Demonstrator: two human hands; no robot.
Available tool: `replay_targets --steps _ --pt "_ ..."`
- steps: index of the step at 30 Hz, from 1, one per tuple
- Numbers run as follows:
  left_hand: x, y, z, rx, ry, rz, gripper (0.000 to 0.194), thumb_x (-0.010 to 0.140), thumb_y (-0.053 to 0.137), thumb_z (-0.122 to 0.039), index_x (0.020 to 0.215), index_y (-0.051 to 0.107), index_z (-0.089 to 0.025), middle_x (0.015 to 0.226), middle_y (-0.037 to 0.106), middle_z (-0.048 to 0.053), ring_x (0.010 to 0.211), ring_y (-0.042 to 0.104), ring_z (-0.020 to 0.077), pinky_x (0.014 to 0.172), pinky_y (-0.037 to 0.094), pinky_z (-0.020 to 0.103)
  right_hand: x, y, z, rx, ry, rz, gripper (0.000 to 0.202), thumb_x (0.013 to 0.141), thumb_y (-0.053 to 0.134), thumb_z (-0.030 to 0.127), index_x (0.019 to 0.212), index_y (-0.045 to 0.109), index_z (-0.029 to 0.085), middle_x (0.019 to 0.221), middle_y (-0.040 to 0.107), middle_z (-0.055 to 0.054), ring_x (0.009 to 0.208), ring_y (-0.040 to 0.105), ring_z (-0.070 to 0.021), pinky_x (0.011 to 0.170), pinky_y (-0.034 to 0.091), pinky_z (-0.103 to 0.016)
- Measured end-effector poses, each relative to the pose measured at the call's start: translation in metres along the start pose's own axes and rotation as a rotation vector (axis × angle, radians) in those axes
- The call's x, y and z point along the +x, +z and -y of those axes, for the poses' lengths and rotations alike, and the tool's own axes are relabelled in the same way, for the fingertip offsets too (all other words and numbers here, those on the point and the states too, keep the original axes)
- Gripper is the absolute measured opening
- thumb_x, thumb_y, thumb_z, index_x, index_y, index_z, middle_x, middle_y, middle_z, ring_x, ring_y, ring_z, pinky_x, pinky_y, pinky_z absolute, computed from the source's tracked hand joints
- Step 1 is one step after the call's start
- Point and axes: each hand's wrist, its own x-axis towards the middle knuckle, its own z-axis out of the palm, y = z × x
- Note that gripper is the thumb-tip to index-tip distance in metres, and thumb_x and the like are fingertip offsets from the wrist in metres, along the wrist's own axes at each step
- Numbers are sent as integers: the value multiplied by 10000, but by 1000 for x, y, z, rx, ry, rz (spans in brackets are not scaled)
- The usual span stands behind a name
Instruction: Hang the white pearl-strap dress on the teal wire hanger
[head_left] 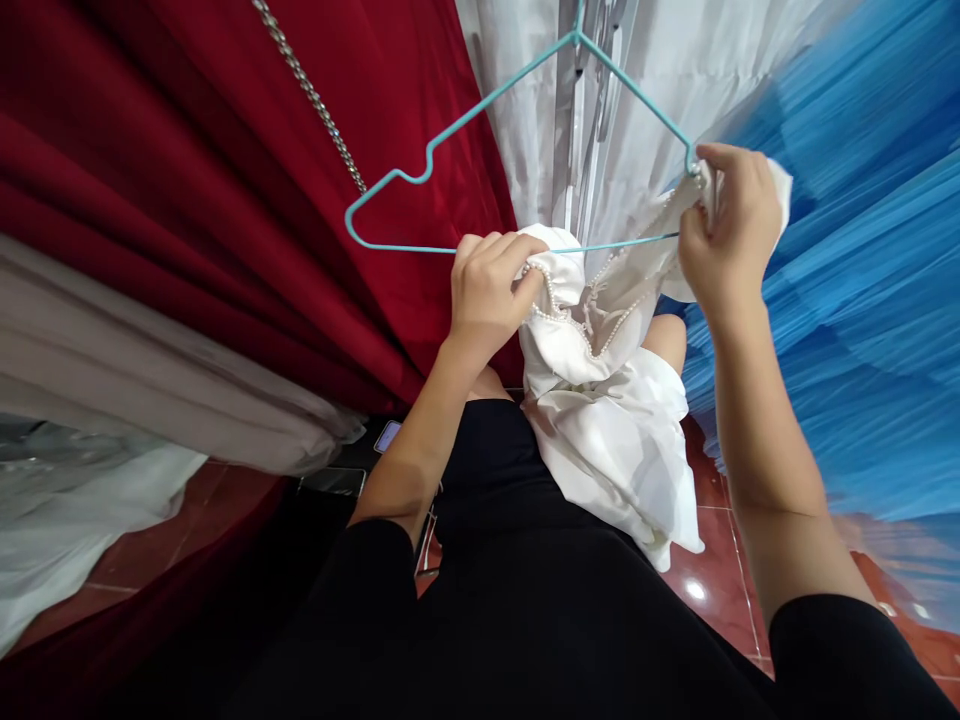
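A white dress (pixel 615 430) with pearl-beaded edging hangs down in front of me and over my lap. My left hand (pixel 495 285) pinches its beaded left part at the lower bar of a light-blue wire hanger (pixel 502 90). At the hanger's right end, my right hand (pixel 731 225) grips the dress's other beaded part, and some white cloth sticks out past the fingers. The right shoulder of the hanger meets the cloth near my right fingertips. Its left shoulder is bare.
Red cloth (pixel 300 200) with a beaded strand (pixel 307 90) hangs at the left, above pale grey cloth (pixel 150 350). Blue tulle (pixel 862 300) fills the right side. Behind the hanger are white fabric and metal posts (pixel 577 150). Red tiles (pixel 720 570) show below.
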Motion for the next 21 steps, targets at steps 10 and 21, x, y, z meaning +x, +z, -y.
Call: replay_targets --steps 10,21 --pt "7 -23 9 -56 6 114 254 922 509 -134 1057 700 -230 1003 759 52 958 668 265 979 477 457 17 -22 -65 -19 316 -306 212 845 507 75 797 679 190 791 684 -43 737 538 -153 726 376 -339" --pt "8 2 -7 -196 -42 95 314 922 496 -98 1123 704 -218 1153 760 44 1080 672 247 1108 444 469 -48 -4 34 27 -276 251 280 955 554 298 1201 688 280 1223 657 -92 1183 600 -307 998 477 -496"
